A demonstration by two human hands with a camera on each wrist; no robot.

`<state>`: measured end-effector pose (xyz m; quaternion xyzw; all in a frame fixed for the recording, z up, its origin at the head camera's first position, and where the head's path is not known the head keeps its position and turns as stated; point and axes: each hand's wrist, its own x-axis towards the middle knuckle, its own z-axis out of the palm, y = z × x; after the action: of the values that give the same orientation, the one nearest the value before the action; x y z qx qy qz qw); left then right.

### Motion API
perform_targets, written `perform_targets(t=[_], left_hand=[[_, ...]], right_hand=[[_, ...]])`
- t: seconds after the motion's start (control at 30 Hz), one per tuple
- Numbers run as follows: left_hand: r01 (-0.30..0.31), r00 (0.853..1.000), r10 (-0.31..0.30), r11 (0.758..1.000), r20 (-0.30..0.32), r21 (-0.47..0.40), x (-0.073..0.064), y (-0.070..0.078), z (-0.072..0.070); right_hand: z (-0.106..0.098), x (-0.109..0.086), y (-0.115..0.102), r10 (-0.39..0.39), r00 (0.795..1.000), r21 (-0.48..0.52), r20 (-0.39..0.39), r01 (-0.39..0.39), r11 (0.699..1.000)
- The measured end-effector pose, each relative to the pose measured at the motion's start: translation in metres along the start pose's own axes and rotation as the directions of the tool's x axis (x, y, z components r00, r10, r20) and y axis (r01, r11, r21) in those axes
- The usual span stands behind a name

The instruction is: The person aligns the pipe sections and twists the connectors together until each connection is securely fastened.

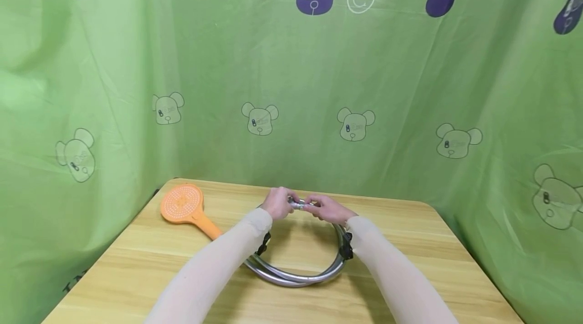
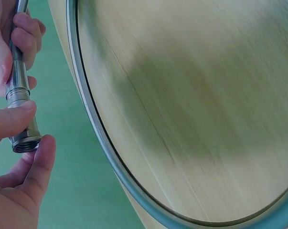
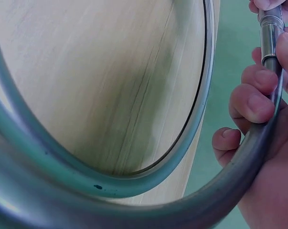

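Note:
A coiled silver shower hose (image 1: pixel 314 279) lies on the table, its end raised to the far side of the loop between both hands. My left hand (image 1: pixel 278 204) pinches the metal end nut (image 2: pixel 30 141) between thumb and fingers; the nut's open, threaded mouth shows in the left wrist view. Beside it, my right hand (image 1: pixel 331 210) grips the hose just behind the metal sleeve (image 3: pixel 269 42), fingers curled round it. An orange shower head (image 1: pixel 182 203) rests face up to the left, its handle partly hidden behind the left forearm.
The wooden table (image 1: pixel 423 263) has rounded far corners. A green curtain (image 1: pixel 296 71) printed with bear heads hangs close behind it and along both sides. Black straps (image 1: pixel 347 246) with wrist cameras sit at both wrists, close to the hose loop.

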<state>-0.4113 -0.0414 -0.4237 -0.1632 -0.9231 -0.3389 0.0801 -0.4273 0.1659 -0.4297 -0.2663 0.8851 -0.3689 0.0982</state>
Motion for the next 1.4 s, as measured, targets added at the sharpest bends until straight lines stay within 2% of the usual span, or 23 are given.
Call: perform_targets(t=[0.2,0.33,0.6,0.83,0.93,1.27,1.4], left_hand=[[-0.012,1.0,0.012,1.0,-0.008,0.014,-0.0006,-0.0011,0.0008],[0.001,1.0,-0.001,1.0,0.005,0.004,-0.0003,-0.0009,-0.0008],[0.006,1.0,-0.006,1.0,-0.012,0.003,-0.001,0.002,-0.0076],[0.014,1.0,-0.014,1.0,0.0,-0.004,-0.0022,0.0023,-0.0059],[0.006,1.0,-0.006,1.0,-0.003,0.005,-0.0012,0.002,-0.0042],[-0.006,1.0,0.006,1.0,0.008,0.007,-0.0012,0.0006,-0.0035],[-0.022,1.0,0.022,1.0,-0.001,0.015,-0.0025,0.0002,-0.0027]], right_hand=[[-0.0003,0.0,0.001,0.012,1.0,-0.004,0.006,-0.012,1.0],[0.0009,0.0014,0.0011,0.027,1.0,0.007,-0.003,-0.027,1.0],[0.0021,0.0048,-0.0014,-0.029,0.999,0.034,-0.046,0.03,0.999],[0.0029,0.0027,0.0003,-0.031,0.998,0.039,-0.053,0.033,0.999],[0.0024,0.0004,-0.0001,-0.04,0.998,0.046,-0.038,0.042,0.998],[-0.0013,0.0027,0.0007,0.01,0.999,-0.003,0.052,-0.01,1.0],[-0.0017,0.0041,0.002,0.018,0.996,0.028,0.093,-0.021,0.999]])
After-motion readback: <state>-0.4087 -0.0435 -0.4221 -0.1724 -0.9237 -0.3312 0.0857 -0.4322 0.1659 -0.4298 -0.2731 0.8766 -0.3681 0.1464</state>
